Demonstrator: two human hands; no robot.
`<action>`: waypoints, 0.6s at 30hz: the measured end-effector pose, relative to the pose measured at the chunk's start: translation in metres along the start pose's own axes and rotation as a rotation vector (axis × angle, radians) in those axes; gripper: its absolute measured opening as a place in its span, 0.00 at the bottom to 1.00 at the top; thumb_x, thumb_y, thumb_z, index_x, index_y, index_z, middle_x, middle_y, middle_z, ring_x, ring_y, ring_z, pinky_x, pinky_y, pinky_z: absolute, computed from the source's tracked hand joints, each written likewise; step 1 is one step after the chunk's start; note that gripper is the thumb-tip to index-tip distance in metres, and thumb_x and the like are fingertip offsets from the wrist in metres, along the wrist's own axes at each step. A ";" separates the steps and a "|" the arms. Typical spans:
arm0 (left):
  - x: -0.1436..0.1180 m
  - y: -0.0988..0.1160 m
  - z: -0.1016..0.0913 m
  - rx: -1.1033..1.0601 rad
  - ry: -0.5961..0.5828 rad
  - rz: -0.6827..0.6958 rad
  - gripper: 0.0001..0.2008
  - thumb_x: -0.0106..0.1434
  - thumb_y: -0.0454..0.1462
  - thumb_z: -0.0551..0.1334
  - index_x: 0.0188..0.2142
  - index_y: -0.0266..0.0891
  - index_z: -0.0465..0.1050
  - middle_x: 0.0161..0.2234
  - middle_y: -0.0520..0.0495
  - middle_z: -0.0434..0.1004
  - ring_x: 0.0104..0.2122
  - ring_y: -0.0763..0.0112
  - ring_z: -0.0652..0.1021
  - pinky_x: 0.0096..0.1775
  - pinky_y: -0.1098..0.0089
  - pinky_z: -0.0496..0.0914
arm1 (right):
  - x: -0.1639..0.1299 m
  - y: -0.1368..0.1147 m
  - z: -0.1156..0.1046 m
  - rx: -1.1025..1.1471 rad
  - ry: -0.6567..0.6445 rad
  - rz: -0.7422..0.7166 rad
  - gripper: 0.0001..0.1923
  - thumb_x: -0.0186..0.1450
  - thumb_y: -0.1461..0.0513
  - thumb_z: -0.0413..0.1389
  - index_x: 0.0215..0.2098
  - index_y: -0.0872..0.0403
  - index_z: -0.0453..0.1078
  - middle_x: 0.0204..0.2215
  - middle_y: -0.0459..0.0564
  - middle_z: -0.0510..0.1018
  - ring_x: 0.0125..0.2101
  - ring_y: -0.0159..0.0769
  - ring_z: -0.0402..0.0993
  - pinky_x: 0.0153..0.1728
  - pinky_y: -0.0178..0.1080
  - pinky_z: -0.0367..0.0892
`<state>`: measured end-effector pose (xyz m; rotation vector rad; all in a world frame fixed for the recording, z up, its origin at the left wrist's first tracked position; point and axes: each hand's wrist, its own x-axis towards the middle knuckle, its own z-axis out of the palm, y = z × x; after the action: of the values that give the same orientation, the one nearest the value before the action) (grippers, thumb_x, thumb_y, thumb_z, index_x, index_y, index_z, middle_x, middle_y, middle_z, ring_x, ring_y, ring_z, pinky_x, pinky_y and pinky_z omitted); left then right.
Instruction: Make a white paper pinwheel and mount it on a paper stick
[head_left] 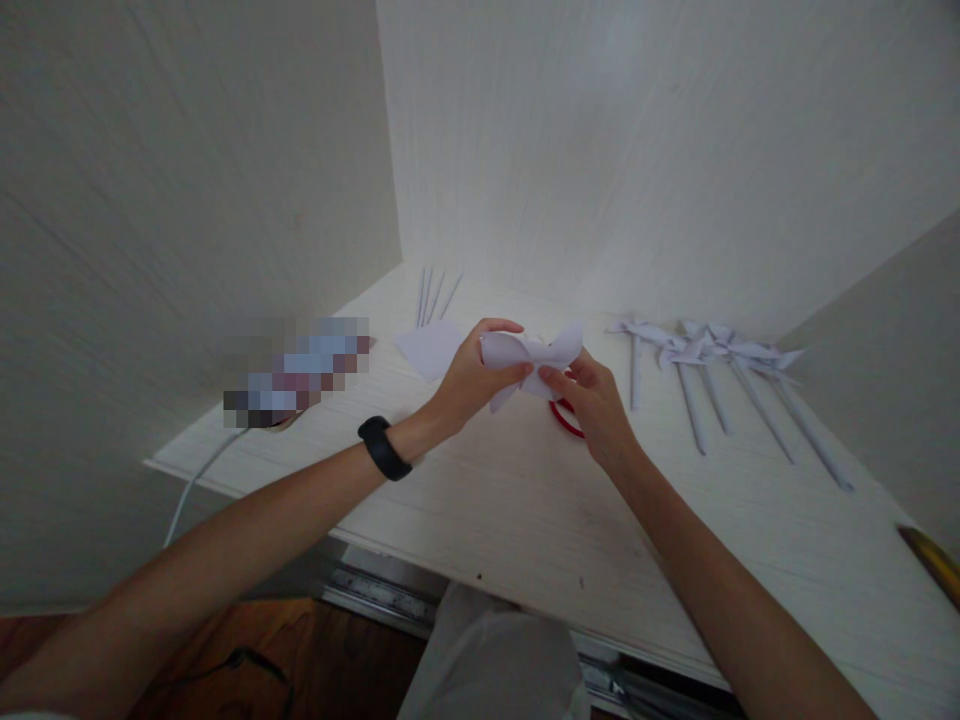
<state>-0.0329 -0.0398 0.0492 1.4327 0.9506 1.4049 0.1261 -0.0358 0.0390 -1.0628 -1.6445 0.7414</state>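
Both my hands hold a folded white paper pinwheel (534, 358) above the white desk (525, 500). My left hand (469, 380), with a black band on the wrist, pinches its left side between thumb and fingers. My right hand (592, 400) pinches the paper's middle from the right. A red ring-shaped object (564, 418), perhaps a tape roll, lies on the desk under my right hand and is mostly hidden.
Several finished paper pinwheels on rolled sticks (712, 380) lie at the right. A flat white sheet (431, 348) and thin paper sticks (433, 295) lie at the back left. A blurred object (296, 372) with a white cable (199, 480) sits left. White walls enclose the desk.
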 end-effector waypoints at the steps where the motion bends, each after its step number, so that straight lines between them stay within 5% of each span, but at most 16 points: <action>1: 0.000 0.000 0.000 0.007 -0.002 0.003 0.21 0.47 0.34 0.66 0.41 0.39 0.66 0.32 0.52 0.68 0.28 0.76 0.68 0.29 0.75 0.63 | 0.000 0.001 0.000 0.013 -0.005 0.010 0.10 0.56 0.58 0.55 0.37 0.49 0.72 0.41 0.48 0.74 0.44 0.40 0.66 0.41 0.44 0.63; 18: 0.003 -0.004 -0.002 -0.059 -0.056 -0.032 0.26 0.47 0.37 0.68 0.46 0.39 0.64 0.31 0.51 0.70 0.30 0.73 0.71 0.32 0.72 0.66 | -0.001 -0.003 0.001 -0.077 0.117 -0.026 0.11 0.56 0.59 0.54 0.37 0.51 0.71 0.39 0.49 0.74 0.41 0.38 0.68 0.42 0.44 0.62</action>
<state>-0.0343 -0.0351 0.0463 1.3993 0.8861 1.3518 0.1243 -0.0383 0.0408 -1.1159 -1.5944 0.5921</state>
